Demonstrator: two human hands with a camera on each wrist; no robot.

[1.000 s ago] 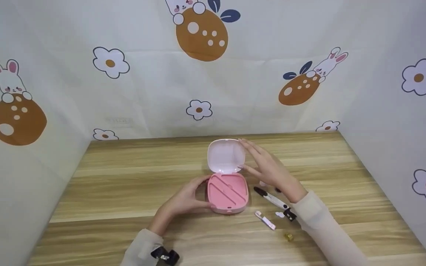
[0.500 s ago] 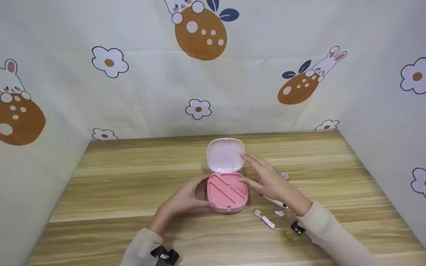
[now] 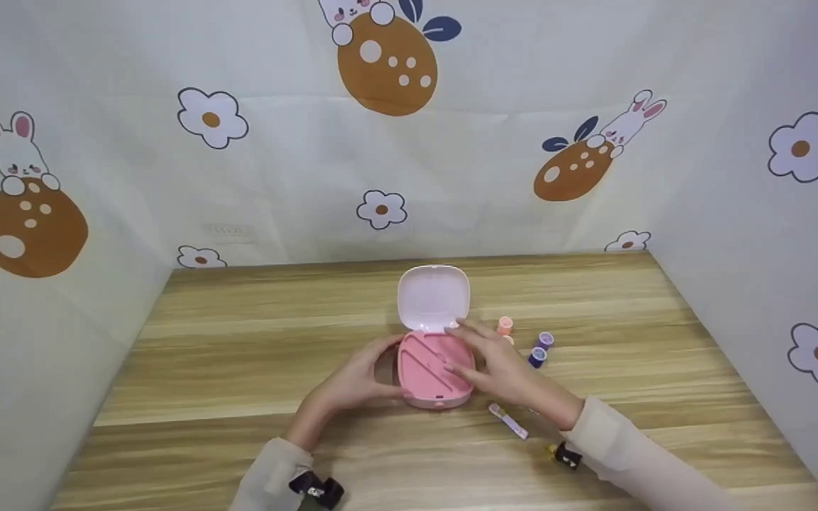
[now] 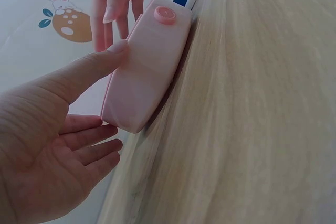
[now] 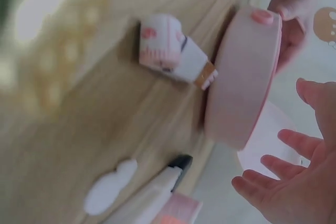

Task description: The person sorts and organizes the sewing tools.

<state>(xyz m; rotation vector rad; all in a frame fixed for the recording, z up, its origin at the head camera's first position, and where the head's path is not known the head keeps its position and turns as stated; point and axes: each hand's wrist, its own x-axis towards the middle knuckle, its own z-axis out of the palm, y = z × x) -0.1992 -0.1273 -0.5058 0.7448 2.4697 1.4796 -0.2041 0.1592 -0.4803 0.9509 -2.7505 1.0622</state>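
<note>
A pink box (image 3: 437, 383) stands on the table with its pale lid (image 3: 434, 294) raised at the back. Diagonal ridges cross its pink inner tray (image 3: 420, 365). My left hand (image 3: 352, 380) holds the box's left side, thumb near the front corner and fingers at the back; the left wrist view shows the thumb (image 4: 97, 72) on the rim. My right hand (image 3: 505, 365) is over the box's right edge, fingers spread and loosely bent. In the right wrist view this hand (image 5: 299, 166) has nothing in its grasp and appears apart from the box.
Right of the box stand several thread spools (image 3: 545, 341). A rolled tape measure (image 5: 160, 43) with a printed strip lies near its front right. A white tool with a black tip (image 5: 181, 163) and a white cloud-shaped piece (image 5: 107, 187) lie nearby. Patterned cloth (image 3: 295, 177) walls the table.
My right hand has left the raised lid and come down and toward me, over the tray's right side. More spools show behind it. My left hand stays on the box.
</note>
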